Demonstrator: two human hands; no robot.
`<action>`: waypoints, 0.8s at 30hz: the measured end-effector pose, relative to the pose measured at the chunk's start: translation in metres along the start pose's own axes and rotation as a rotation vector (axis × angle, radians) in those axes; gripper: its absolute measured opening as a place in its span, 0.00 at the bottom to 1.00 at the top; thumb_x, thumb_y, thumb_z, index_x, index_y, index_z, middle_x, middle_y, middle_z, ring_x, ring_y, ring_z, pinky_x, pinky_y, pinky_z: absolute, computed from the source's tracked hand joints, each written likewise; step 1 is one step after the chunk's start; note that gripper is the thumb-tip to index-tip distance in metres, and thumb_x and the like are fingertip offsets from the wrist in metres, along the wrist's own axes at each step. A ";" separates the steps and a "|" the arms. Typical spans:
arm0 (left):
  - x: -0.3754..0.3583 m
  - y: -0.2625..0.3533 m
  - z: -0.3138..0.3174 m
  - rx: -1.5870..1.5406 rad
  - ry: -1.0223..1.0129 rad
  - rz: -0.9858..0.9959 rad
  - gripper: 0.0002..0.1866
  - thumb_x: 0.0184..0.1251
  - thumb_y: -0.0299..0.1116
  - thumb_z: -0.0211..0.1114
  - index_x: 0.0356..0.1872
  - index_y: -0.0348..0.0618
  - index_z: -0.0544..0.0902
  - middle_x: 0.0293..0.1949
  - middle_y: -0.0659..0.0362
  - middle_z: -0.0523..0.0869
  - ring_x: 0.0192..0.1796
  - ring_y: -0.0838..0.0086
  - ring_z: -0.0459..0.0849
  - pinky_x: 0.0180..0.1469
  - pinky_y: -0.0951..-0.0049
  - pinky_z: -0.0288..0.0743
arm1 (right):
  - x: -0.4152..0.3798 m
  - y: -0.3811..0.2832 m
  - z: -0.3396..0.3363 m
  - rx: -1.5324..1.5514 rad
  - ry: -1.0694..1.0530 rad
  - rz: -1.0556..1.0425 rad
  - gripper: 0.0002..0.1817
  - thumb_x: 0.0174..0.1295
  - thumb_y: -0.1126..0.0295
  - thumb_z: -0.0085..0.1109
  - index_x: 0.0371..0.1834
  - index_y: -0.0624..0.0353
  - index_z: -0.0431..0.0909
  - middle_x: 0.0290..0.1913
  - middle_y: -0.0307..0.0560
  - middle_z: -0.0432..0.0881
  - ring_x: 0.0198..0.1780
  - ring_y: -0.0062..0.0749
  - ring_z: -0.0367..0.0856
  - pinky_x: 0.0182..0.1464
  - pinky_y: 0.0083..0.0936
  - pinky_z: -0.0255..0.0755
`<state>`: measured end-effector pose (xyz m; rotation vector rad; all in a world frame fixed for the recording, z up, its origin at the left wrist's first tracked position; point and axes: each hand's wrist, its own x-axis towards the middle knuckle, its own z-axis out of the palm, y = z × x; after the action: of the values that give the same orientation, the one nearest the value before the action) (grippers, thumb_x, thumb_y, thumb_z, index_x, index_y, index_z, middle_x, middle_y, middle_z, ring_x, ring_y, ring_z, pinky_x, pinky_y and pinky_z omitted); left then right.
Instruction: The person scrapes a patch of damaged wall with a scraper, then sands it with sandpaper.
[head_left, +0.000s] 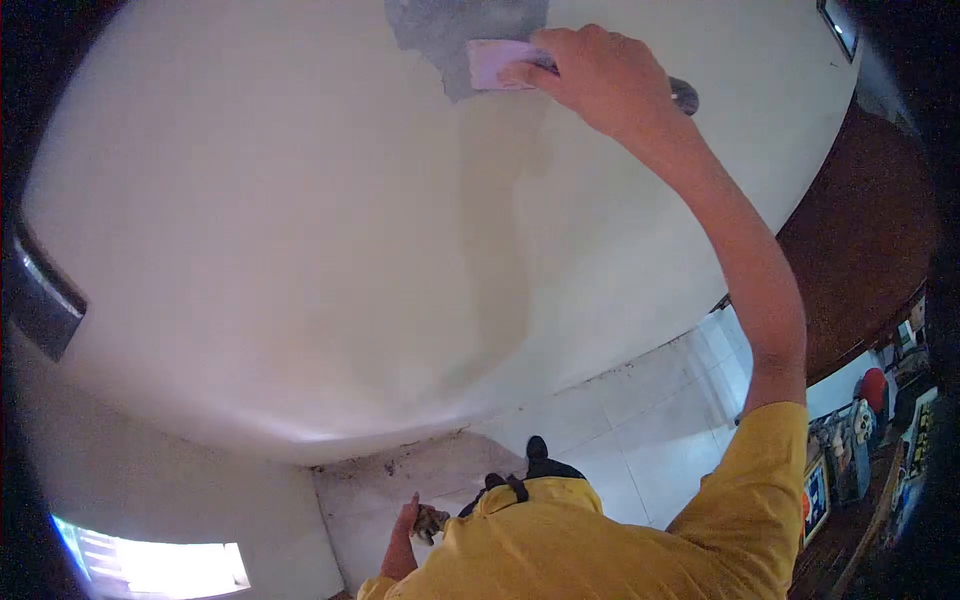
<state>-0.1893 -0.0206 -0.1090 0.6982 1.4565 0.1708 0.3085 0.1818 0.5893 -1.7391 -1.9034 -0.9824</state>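
Observation:
High on the pale wall [320, 220], my right hand [605, 80] is closed around a scraper [490, 65] with a flat, pinkish rectangular blade. Its dark rounded handle end [684, 96] sticks out past my wrist. The blade lies over the lower edge of a rough grey patch [425, 25], where the pale coating is absent. Down by my waist, my left hand [408, 515] is closed, index finger sticking out, around a small mottled brownish thing [430, 523] that I cannot make out.
Light floor tiles [600, 450] with dirt along the wall's foot lie below. A dark bracket-like piece [45, 295] juts out at left. A bright opening [160, 568] shows lower left. Framed pictures [817, 495] and a red round object [873, 388] stand at right, beside a dark brown surface [860, 230].

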 end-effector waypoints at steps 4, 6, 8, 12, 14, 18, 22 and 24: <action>-0.001 -0.008 0.003 -0.026 0.012 -0.062 0.42 0.69 0.66 0.39 0.36 0.33 0.86 0.34 0.51 0.87 0.33 0.62 0.86 0.43 0.61 0.81 | -0.003 -0.007 0.003 0.010 0.048 -0.038 0.25 0.61 0.41 0.51 0.33 0.54 0.79 0.24 0.52 0.81 0.30 0.47 0.83 0.31 0.42 0.76; 0.003 -0.004 -0.003 -0.084 -0.025 -0.051 0.41 0.69 0.67 0.39 0.36 0.34 0.86 0.34 0.51 0.87 0.33 0.63 0.85 0.42 0.61 0.81 | 0.000 -0.005 -0.001 0.008 0.009 -0.012 0.25 0.61 0.42 0.52 0.32 0.54 0.79 0.24 0.51 0.80 0.30 0.47 0.82 0.31 0.42 0.76; -0.006 -0.006 0.000 -0.186 -0.091 -0.012 0.41 0.69 0.67 0.39 0.37 0.34 0.86 0.33 0.51 0.87 0.33 0.64 0.85 0.42 0.62 0.80 | 0.004 -0.012 0.004 0.003 0.067 -0.009 0.25 0.61 0.42 0.52 0.31 0.55 0.78 0.24 0.52 0.80 0.30 0.48 0.82 0.31 0.42 0.76; 0.004 -0.012 -0.007 -0.032 -0.024 -0.030 0.41 0.70 0.66 0.38 0.37 0.35 0.86 0.33 0.52 0.87 0.32 0.65 0.85 0.42 0.63 0.80 | -0.004 -0.001 0.009 0.003 0.112 -0.058 0.25 0.61 0.41 0.52 0.31 0.55 0.78 0.24 0.52 0.81 0.30 0.48 0.82 0.30 0.41 0.75; 0.022 -0.022 -0.011 -0.101 -0.052 -0.009 0.41 0.70 0.66 0.38 0.37 0.35 0.86 0.33 0.53 0.87 0.31 0.66 0.85 0.42 0.64 0.80 | -0.001 -0.003 0.007 0.029 0.129 -0.046 0.25 0.61 0.42 0.52 0.32 0.56 0.78 0.25 0.51 0.81 0.30 0.48 0.82 0.30 0.41 0.75; 0.031 -0.030 -0.018 0.040 -0.049 -0.049 0.41 0.70 0.66 0.37 0.36 0.35 0.86 0.33 0.53 0.87 0.32 0.67 0.85 0.41 0.64 0.80 | -0.003 -0.015 0.001 0.043 0.006 -0.024 0.25 0.62 0.43 0.52 0.33 0.56 0.78 0.27 0.51 0.82 0.32 0.47 0.82 0.32 0.42 0.75; 0.015 -0.012 -0.009 -0.030 -0.021 0.018 0.42 0.70 0.66 0.36 0.35 0.35 0.86 0.33 0.53 0.87 0.32 0.67 0.85 0.40 0.64 0.80 | -0.001 -0.001 -0.001 0.016 0.002 0.002 0.24 0.62 0.43 0.51 0.35 0.56 0.79 0.28 0.51 0.82 0.33 0.47 0.83 0.34 0.43 0.76; 0.003 0.000 -0.001 -0.035 -0.028 0.008 0.42 0.70 0.66 0.36 0.35 0.35 0.86 0.33 0.53 0.87 0.32 0.67 0.85 0.40 0.64 0.80 | 0.000 -0.019 0.004 -0.002 0.014 -0.011 0.24 0.62 0.43 0.52 0.36 0.55 0.79 0.27 0.50 0.82 0.33 0.47 0.83 0.34 0.43 0.76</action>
<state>-0.1900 -0.0187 -0.1116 0.6760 1.4211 0.1918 0.2908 0.1850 0.5822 -1.7203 -1.9053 -0.9981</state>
